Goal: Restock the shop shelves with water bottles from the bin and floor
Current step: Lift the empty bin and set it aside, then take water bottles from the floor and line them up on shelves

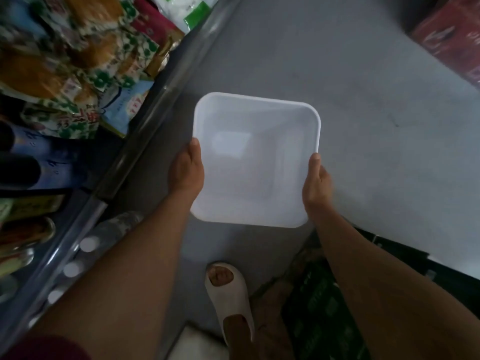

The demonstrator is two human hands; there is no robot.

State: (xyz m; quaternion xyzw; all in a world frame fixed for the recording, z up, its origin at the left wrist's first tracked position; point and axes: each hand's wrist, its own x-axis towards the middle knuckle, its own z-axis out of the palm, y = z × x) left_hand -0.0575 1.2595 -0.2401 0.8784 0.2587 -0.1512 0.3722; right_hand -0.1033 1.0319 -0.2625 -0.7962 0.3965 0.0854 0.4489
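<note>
Head view: one white bin (255, 162) at centre, above grey floor (363, 113). Left hand (185, 172) grips rim at 9 o'clock, right hand (317, 185) grips rim at 3 o'clock. Three white bottle caps (89, 243) at 8 o'clock, on shelf (145, 141). One sandalled foot (228, 294) at 6.

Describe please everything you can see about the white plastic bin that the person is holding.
The white square plastic bin has rounded corners, a thin raised rim and walls that narrow toward a smaller flat bottom. The plastic looks smooth and slightly translucent. It is seen from above with its opening upward, and nothing shows inside it. It is held above the grey floor, beside the shelf edge. The left hand grips its left rim and the right hand grips its right rim, thumbs on top.
</note>
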